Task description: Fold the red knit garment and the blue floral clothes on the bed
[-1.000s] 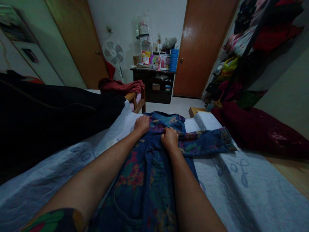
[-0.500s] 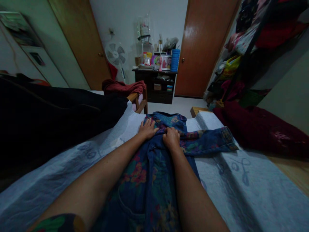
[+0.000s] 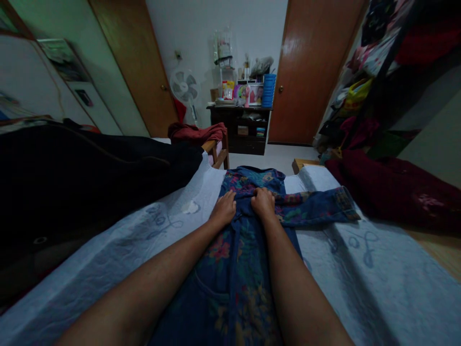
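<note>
Garment (image 3: 250,259) lies spread, sleeve (image 3: 317,209) at right not folded in, left hand (image 3: 225,209) and right hand (image 3: 264,203) half-curled on it, grip unclear.

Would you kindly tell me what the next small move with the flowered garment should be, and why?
Perhaps the right hand should fold the sleeve inward over the flowered garment: that sleeve juts out rightward across the pale sheet, while none juts out on the left.
</note>
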